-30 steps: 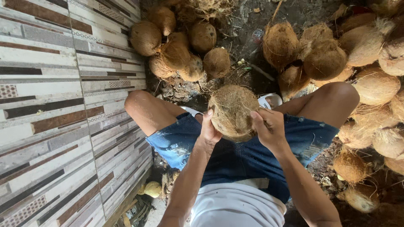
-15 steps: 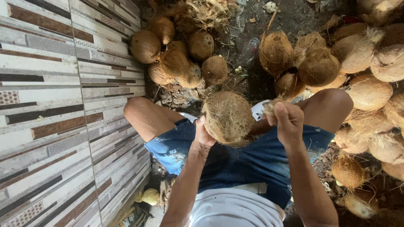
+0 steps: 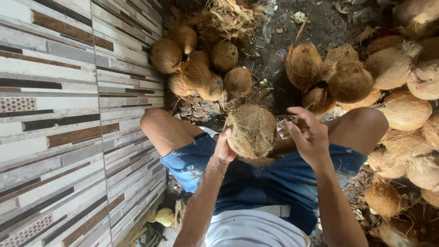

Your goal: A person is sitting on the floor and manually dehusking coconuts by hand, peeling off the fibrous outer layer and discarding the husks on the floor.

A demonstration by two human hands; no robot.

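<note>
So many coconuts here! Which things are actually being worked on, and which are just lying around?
In hand:
- fibrous coconut, steadied by the left hand
- strand of husk, pinched by the right hand

Lying about:
- coconut pile by the wall
- coconut heap on the right
- loose husk

- One husked coconut (image 3: 250, 130) held up over the lap.
- Two hands: left hand (image 3: 224, 148) against the coconut's side, right hand (image 3: 308, 137) just beside it, fingers curled.
- Seven coconuts (image 3: 196, 68) in the heap by the tiled wall.
- Roughly fourteen coconuts (image 3: 350, 80) in the larger pile to the right, though several overlap or run off the edge.
- One small yellow fruit (image 3: 164, 216) low by the wall.
</note>
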